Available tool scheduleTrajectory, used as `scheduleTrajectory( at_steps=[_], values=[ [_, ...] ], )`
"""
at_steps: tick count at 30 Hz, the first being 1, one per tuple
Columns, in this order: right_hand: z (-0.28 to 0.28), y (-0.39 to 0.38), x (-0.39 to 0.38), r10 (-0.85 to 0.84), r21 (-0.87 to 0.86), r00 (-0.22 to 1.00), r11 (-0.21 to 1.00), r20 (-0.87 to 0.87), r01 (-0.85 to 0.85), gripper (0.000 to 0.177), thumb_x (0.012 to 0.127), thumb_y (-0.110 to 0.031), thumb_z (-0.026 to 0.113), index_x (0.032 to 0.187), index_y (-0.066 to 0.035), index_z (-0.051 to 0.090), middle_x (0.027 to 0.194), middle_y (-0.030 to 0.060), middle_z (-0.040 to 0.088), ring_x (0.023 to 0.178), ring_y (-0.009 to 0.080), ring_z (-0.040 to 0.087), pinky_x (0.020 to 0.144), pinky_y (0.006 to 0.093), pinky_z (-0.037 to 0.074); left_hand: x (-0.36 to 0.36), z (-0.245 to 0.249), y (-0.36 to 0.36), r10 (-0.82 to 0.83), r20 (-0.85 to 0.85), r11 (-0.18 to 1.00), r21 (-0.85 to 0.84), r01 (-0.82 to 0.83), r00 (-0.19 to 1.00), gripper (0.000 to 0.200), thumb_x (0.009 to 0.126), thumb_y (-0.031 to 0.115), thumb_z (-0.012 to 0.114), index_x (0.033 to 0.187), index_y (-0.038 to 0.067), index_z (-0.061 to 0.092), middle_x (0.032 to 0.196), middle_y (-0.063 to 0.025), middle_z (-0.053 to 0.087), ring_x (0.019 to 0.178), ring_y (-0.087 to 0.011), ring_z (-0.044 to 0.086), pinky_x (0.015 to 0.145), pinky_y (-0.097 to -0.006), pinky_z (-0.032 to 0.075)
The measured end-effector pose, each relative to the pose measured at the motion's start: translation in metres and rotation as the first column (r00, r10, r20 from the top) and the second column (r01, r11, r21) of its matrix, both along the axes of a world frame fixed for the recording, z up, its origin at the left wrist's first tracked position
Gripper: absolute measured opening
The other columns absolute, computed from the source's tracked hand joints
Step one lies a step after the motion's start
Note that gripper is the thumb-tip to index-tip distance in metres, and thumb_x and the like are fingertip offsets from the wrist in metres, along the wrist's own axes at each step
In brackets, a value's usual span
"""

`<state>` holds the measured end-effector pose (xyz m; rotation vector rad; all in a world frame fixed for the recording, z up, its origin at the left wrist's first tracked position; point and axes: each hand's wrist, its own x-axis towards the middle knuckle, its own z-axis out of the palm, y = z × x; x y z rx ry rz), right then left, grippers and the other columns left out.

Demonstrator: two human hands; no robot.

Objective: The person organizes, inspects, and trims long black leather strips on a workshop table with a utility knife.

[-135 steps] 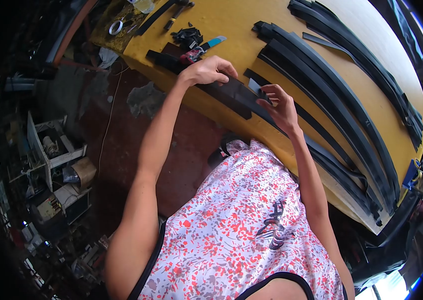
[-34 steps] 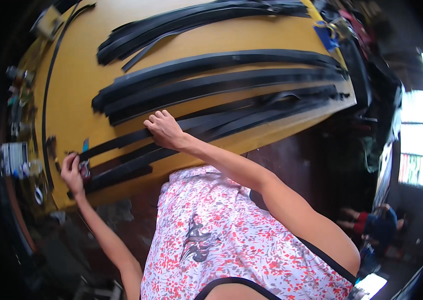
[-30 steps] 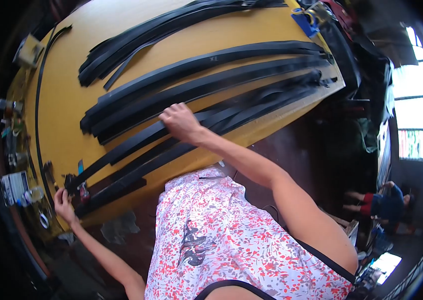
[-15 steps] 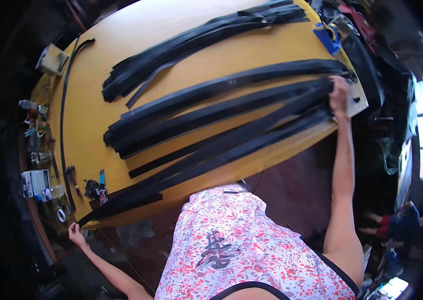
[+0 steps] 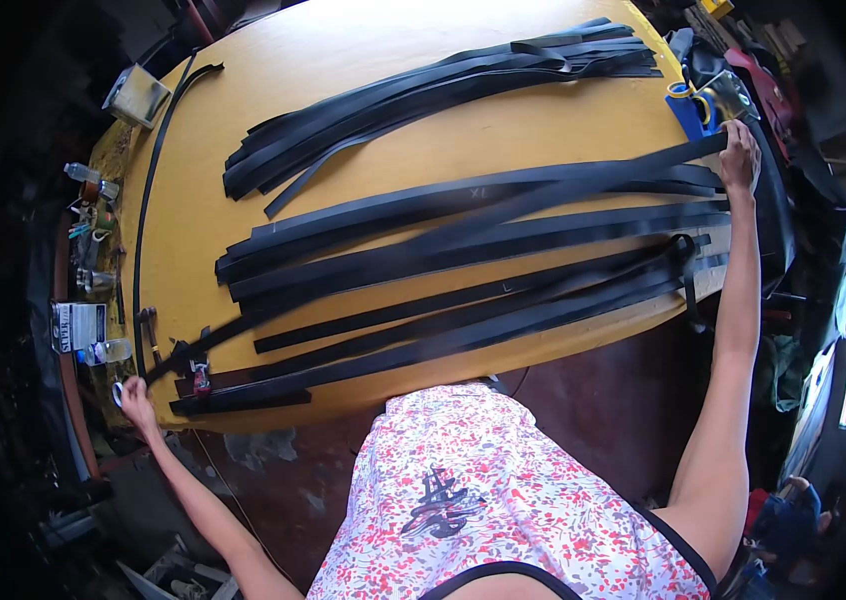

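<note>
A long black strip [image 5: 643, 163], leather-like, stretches slantwise between my two hands above the yellow table [image 5: 423, 120]. At its right end, my right hand [image 5: 740, 157] is closed on it near the table's far right corner. My left hand [image 5: 137, 405] pinches the other end by the table's left edge. Beneath the held strip lie a marked stack of black strips [image 5: 343, 215] and another group of strips [image 5: 373, 265]. Closer to my body are several more loose strips [image 5: 423, 345], one with a curled end at the right.
A pile of black strips [image 5: 423, 95] lies at the back. Blue-and-yellow tape dispenser [image 5: 688, 105] sits at the far right. Along the left edge are a hammer [image 5: 150, 330], plastic bottles [image 5: 108, 350] and a box [image 5: 136, 97]. Another person [image 5: 788, 520] is at lower right.
Both hands have moved away from my body with the strip, the right one up toward the tape dispenser. The held strip now crosses over the middle stacks instead of the near strips.
</note>
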<state>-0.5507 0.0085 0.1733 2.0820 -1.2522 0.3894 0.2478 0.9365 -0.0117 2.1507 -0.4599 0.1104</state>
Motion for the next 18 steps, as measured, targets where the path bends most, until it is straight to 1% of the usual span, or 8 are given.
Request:
scheduleTrajectory(
  at_steps=[1, 3, 6, 7, 9, 11, 16, 18],
  values=[
    [-0.003, -0.013, -0.006, 0.008, 0.004, 1.000, 1.000, 0.001, -0.008, 0.034, 0.084, -0.003, 0.049, 0.116, -0.013, 0.058, 0.121, 0.0047, 0.059, 0.115, 0.0249, 0.056, 0.098, 0.0398, 0.043, -0.020, 0.040, -0.048, 0.087, -0.153, 0.994, 0.085, -0.075, 0.984, 0.014, 0.091, 0.011, 0.064, 0.101, 0.002, 0.060, 0.086, 0.0009, 0.059, 0.070, -0.0066, 0.054, 0.054, -0.0205, 0.040],
    [-0.008, -0.038, -0.004, -0.171, 0.072, 0.984, 0.982, -0.056, 0.175, 0.034, 0.088, -0.007, 0.048, 0.119, -0.014, 0.057, 0.120, 0.0053, 0.059, 0.112, 0.0265, 0.058, 0.094, 0.0425, 0.045, -0.012, 0.057, -0.102, 0.056, -0.087, 0.998, 0.040, -0.052, 0.995, 0.013, 0.091, 0.013, 0.064, 0.100, 0.004, 0.061, 0.081, 0.0012, 0.058, 0.061, -0.0046, 0.048, 0.049, -0.0192, 0.036],
    [-0.034, -0.091, -0.023, -0.159, 0.017, 0.975, 0.986, -0.157, 0.164, 0.032, 0.093, -0.015, 0.044, 0.123, -0.015, 0.055, 0.119, 0.0065, 0.059, 0.110, 0.0269, 0.059, 0.091, 0.0438, 0.047, 0.002, 0.072, -0.167, -0.083, -0.052, 0.995, -0.067, 0.079, 0.995, 0.013, 0.090, 0.012, 0.066, 0.100, 0.005, 0.062, 0.084, 0.0023, 0.061, 0.062, -0.0037, 0.050, 0.050, -0.0188, 0.040],
    [-0.039, -0.102, -0.025, -0.141, -0.018, 0.968, 0.990, -0.209, 0.140, 0.031, 0.095, -0.016, 0.043, 0.123, -0.015, 0.056, 0.119, 0.0056, 0.060, 0.109, 0.0260, 0.060, 0.088, 0.0429, 0.049, 0.014, 0.071, -0.181, -0.040, -0.106, 0.999, -0.009, 0.040, 0.994, 0.017, 0.089, 0.010, 0.066, 0.103, 0.002, 0.063, 0.097, -0.0037, 0.065, 0.084, -0.0111, 0.061, 0.073, -0.0252, 0.050],
    [-0.051, -0.130, -0.032, -0.084, -0.065, 0.972, 0.995, -0.219, 0.071, 0.027, 0.095, -0.015, 0.045, 0.117, -0.014, 0.060, 0.111, 0.0074, 0.064, 0.105, 0.0259, 0.062, 0.085, 0.0404, 0.051, 0.023, 0.064, -0.213, -0.061, -0.140, 0.998, -0.024, 0.058, 0.988, 0.013, 0.088, 0.009, 0.067, 0.100, 0.004, 0.064, 0.085, 0.0012, 0.063, 0.073, -0.0071, 0.058, 0.056, -0.0203, 0.046],
    [-0.068, -0.161, -0.044, -0.045, -0.102, 0.975, 0.994, -0.218, 0.023, 0.026, 0.095, -0.016, 0.047, 0.117, -0.014, 0.061, 0.116, 0.0078, 0.063, 0.107, 0.0262, 0.061, 0.087, 0.0395, 0.051, 0.017, 0.055, -0.251, -0.098, 0.040, 0.995, 0.013, 0.098, 0.994, 0.011, 0.087, 0.009, 0.068, 0.096, 0.004, 0.066, 0.082, 0.0012, 0.064, 0.068, -0.0063, 0.058, 0.050, -0.0206, 0.045],
    [-0.102, -0.195, -0.037, -0.290, -0.097, 0.897, 0.957, -0.334, 0.273, 0.031, 0.097, -0.018, 0.040, 0.127, -0.017, 0.051, 0.125, 0.0009, 0.056, 0.117, 0.0198, 0.055, 0.095, 0.0366, 0.045, -0.003, 0.045, -0.330, 0.059, 0.023, 0.978, 0.198, -0.062, 0.998, 0.014, 0.079, 0.010, 0.072, 0.090, 0.003, 0.067, 0.075, -0.0047, 0.067, 0.062, -0.0111, 0.063, 0.053, -0.0258, 0.051],
    [-0.122, -0.190, -0.024, -0.257, -0.028, 0.910, 0.964, -0.324, 0.263, 0.037, 0.092, -0.012, 0.051, 0.129, -0.017, 0.050, 0.132, 0.0044, 0.051, 0.118, 0.0237, 0.054, 0.097, 0.0386, 0.045, 0.003, 0.033, -0.348, 0.110, 0.019, 0.950, 0.293, -0.110, 0.994, 0.017, 0.080, 0.015, 0.069, 0.094, 0.004, 0.068, 0.078, -0.0097, 0.069, 0.066, -0.0174, 0.067, 0.062, -0.0311, 0.054]
  ],
)
